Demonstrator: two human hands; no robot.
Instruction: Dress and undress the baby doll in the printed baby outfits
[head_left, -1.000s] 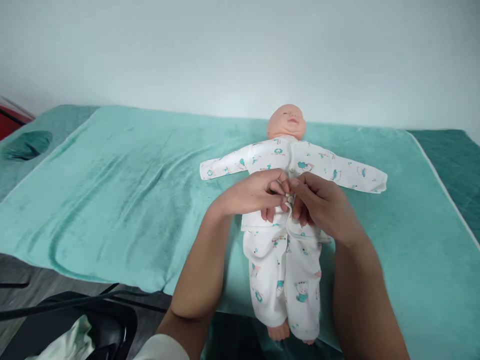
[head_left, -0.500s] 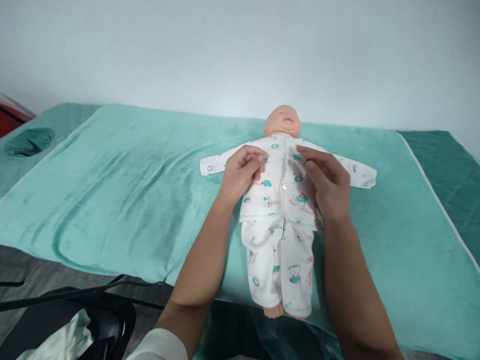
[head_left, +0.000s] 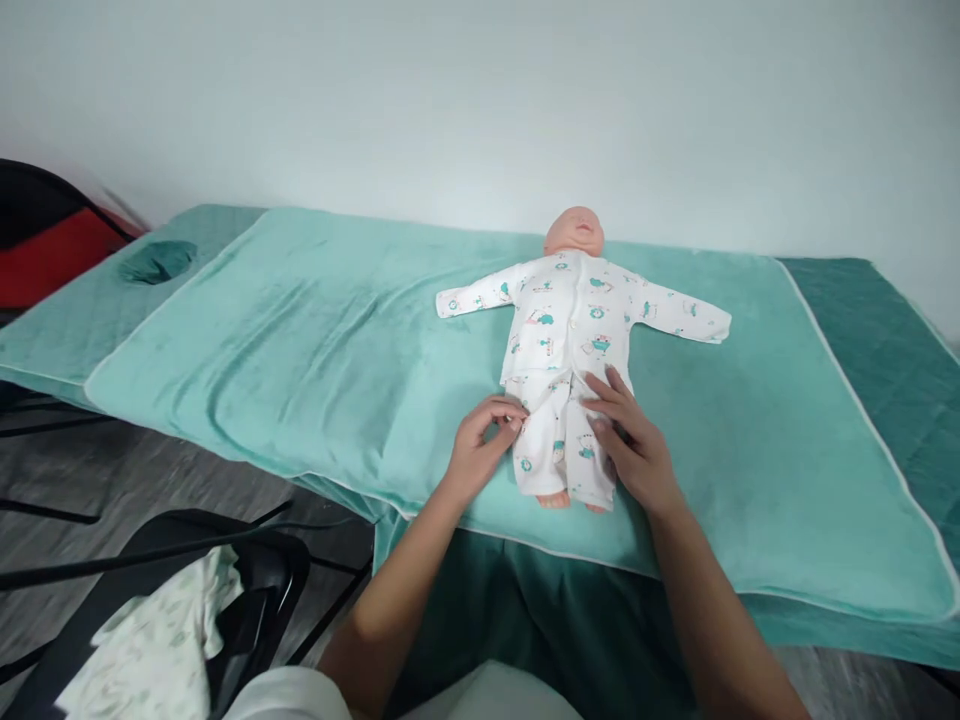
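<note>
A baby doll (head_left: 576, 232) lies on its back with its arms spread. It wears a white printed buttoned top (head_left: 574, 310) and matching pants (head_left: 551, 435), with bare feet showing below the cuffs. At the outer edge of the leg on the left of the view, my left hand (head_left: 484, 440) pinches the pants between thumb and fingertips. My right hand (head_left: 634, 440) rests on the other leg near the hip, fingers spread and holding nothing. The top's hem lies over the waist of the pants.
A light green sheet (head_left: 337, 370) covers the long padded bed, which has a face hole (head_left: 159, 262) at its left end. A black chair (head_left: 262, 570) with a patterned cloth (head_left: 161, 640) stands at lower left. A red and black chair (head_left: 45, 250) is farther left.
Both hands have moved down from the top's chest to the pants. The right hand's fingers have spread. My view has shifted, bringing in more of the chairs.
</note>
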